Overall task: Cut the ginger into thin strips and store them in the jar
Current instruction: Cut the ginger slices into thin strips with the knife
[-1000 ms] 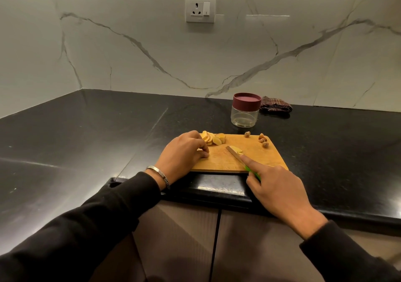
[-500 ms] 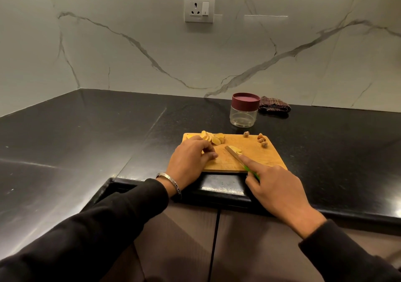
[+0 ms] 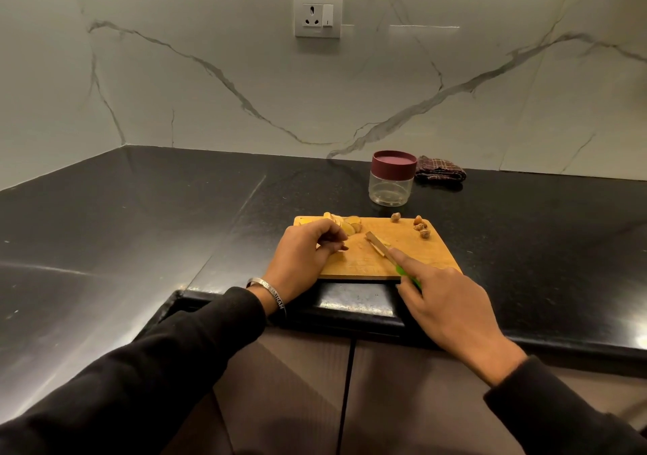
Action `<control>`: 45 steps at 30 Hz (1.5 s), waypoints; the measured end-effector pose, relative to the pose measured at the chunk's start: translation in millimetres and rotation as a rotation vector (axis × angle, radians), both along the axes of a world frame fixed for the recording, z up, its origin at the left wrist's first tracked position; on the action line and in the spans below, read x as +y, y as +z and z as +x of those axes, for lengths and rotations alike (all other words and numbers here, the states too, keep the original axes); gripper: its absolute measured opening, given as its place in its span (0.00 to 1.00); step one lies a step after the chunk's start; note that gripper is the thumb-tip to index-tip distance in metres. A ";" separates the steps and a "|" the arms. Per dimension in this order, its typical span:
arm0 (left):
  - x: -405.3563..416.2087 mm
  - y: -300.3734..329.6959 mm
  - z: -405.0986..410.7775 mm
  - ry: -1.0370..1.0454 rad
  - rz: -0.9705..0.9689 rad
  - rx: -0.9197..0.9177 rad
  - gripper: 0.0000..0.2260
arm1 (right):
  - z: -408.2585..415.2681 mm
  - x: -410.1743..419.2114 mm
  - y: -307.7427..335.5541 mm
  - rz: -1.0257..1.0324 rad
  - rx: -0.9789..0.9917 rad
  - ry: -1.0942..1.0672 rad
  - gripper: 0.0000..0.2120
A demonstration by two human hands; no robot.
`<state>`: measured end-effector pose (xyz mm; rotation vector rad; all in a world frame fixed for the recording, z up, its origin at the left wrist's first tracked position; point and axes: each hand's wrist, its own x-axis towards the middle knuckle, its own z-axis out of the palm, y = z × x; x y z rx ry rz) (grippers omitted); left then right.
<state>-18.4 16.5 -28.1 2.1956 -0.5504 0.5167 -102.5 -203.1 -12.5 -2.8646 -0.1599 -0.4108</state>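
Observation:
A wooden cutting board (image 3: 425, 256) lies on the black counter near its front edge. A pile of yellow ginger slices (image 3: 350, 225) sits at the board's far left. My left hand (image 3: 303, 260) rests on the board's left side, its curled fingers pinching what looks like a small ginger slice. My right hand (image 3: 446, 302) grips a green-handled knife (image 3: 380, 247), index finger stretched along the blade. The blade tip lies on another ginger slice (image 3: 385, 242) mid-board. The clear jar (image 3: 390, 188) stands behind the board with its maroon lid on.
Brown ginger peel scraps (image 3: 422, 228) lie at the board's far right corner. A checked cloth (image 3: 439, 170) is bunched by the wall right of the jar. A wall socket (image 3: 318, 14) sits above. The counter edge (image 3: 353, 309) runs just before the board.
My left hand slid from the slice pile toward the board's middle and its fingers curled in. My right hand and the knife stayed almost still.

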 end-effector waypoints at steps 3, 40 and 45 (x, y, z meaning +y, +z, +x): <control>0.5 3.2 -1.6 -0.035 -0.071 0.033 0.05 | -2.9 1.2 0.1 0.004 -0.021 0.020 0.24; -7.6 5.1 -8.1 0.003 0.263 -0.135 0.04 | -10.5 14.8 6.6 0.046 0.042 0.077 0.24; -6.8 4.6 -8.7 0.002 0.266 -0.149 0.04 | -19.6 16.6 6.3 0.086 -0.005 0.075 0.24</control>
